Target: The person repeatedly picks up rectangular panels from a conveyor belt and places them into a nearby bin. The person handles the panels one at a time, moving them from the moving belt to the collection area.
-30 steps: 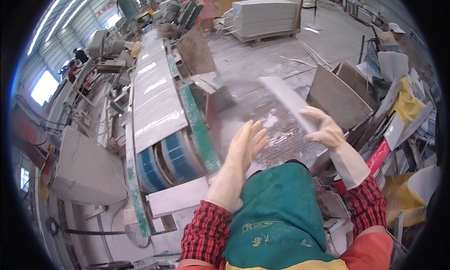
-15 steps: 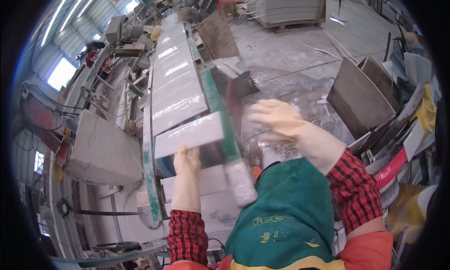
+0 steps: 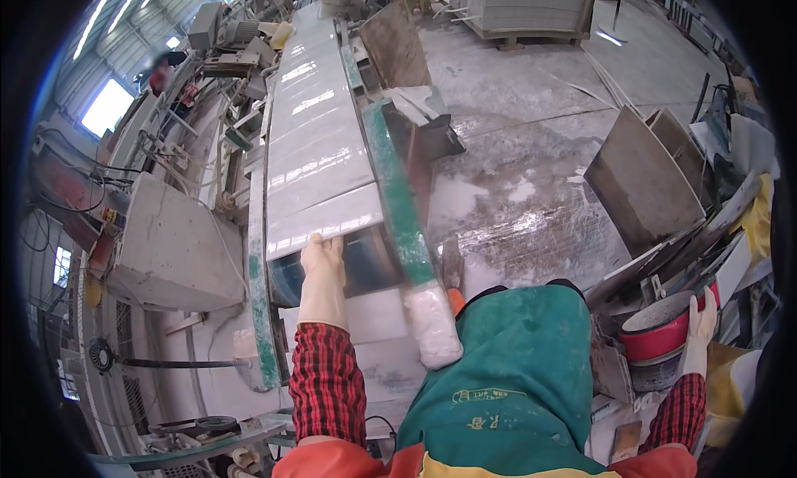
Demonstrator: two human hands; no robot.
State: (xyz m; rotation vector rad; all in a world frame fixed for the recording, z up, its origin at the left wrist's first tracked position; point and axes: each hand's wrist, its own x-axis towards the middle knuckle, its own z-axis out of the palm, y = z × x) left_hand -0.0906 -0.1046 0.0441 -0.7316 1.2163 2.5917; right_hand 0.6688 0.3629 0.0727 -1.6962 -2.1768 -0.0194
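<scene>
My left hand (image 3: 324, 266), in a cream rubber glove, is at the near edge of a glossy white slab (image 3: 332, 220), its fingers curled against that edge. The slab lies across a conveyor, close up against a row of similar white slabs (image 3: 320, 121). Below its near edge shows the dark belt (image 3: 361, 260). Far to the right, my gloved right hand (image 3: 702, 322) grips the outer side of a round red tub (image 3: 656, 343). Part of those fingers is hidden, and the tub's inside looks pale and crusted.
Green-painted rails (image 3: 398, 196) flank the conveyor. A wrapped white pad (image 3: 433, 324) covers the right rail's near end. Brown boards (image 3: 643, 183) lean at right. A pale block-like housing (image 3: 178, 245) stands at left. Stacked slabs (image 3: 531, 9) sit on a pallet at the back.
My left hand has moved forward with the slab, closing the gap to the row. My right hand has swung from beside the conveyor out to the red tub.
</scene>
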